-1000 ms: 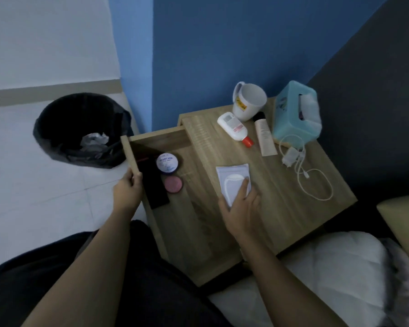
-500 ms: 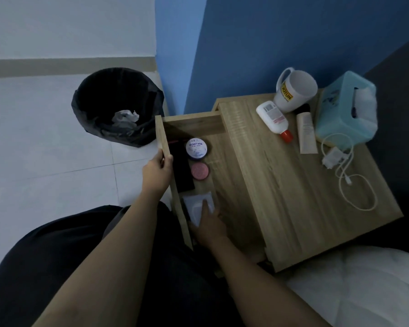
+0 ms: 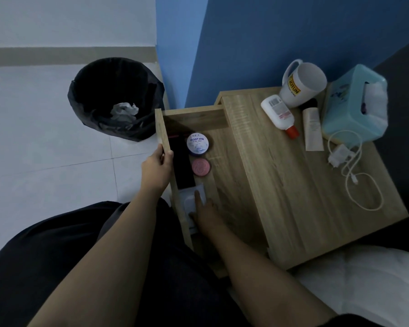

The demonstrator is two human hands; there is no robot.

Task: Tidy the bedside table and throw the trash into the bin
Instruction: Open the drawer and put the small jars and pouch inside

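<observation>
Drawer of the bedside table is gripped at its front panel by the left hand, while a white packet is pressed flat beneath the right hand, fingers extended, at the drawer's near end. Pale and squarish, the packet is seen lying just nearer than the pink tin.

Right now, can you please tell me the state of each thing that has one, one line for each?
Wooden bedside drawer: pulled open.
White ceramic mug: tilted, looks empty.
White lotion bottle with red cap: lying down, capped.
Blue tissue box: tissue sticking out.
White charger cable: loose, unplugged.
Black bin: holds crumpled paper.
Left hand: gripping drawer front.
Right hand: on white pouch.
</observation>
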